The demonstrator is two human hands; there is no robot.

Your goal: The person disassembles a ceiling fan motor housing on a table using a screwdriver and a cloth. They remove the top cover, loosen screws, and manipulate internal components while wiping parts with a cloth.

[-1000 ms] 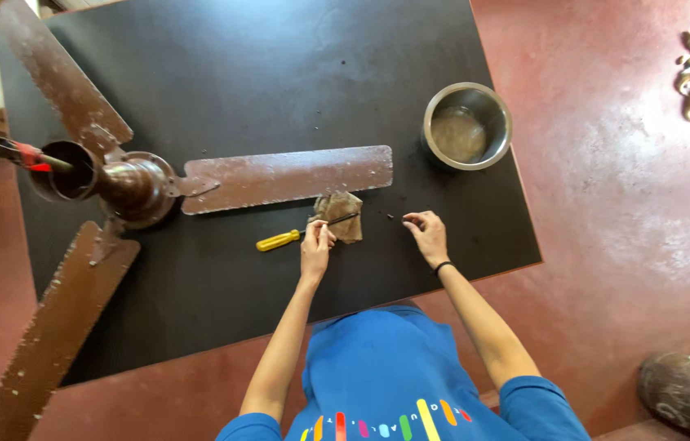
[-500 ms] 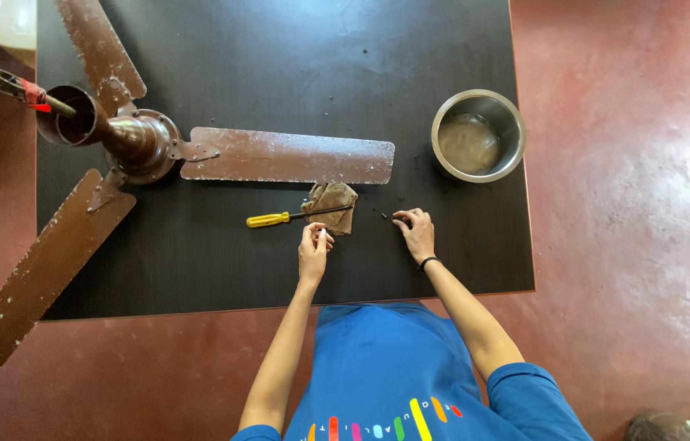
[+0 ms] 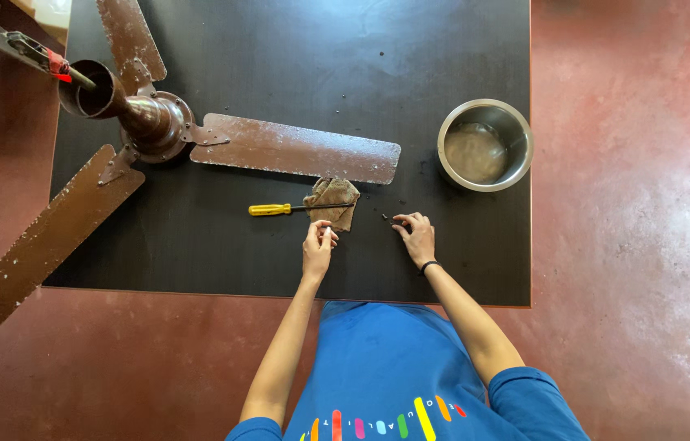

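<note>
Head view, left hand: the left hand point(image 3: 318, 247) rests on the black table point(image 3: 459, 49), fingers drawn together, fingertips just below the brown rag point(image 3: 332, 200); whether they pinch anything, I cannot tell.
Head view, right hand: the right hand point(image 3: 417, 237) lies flat-ish on the table, fingers curled toward a small dark screw-like piece point(image 3: 389, 219) at its fingertips; a real grip cannot be told. A dark band sits on the wrist.
Rag: crumpled, just below the tip of 1 fan blade, lying over the shaft of the screwdriver.
Screwdriver: yellow-handled screwdriver point(image 3: 273, 209), lying flat, handle pointing left, left of the rag.
Ceiling fan: a brown ceiling fan point(image 3: 153, 122) with 3 blades lies on the table's left part; 1 blade reaches past the table edge over the red floor point(image 3: 647, 245).
Bowl: a steel bowl point(image 3: 485, 144) stands near the table's right edge, well apart from both hands.
</note>
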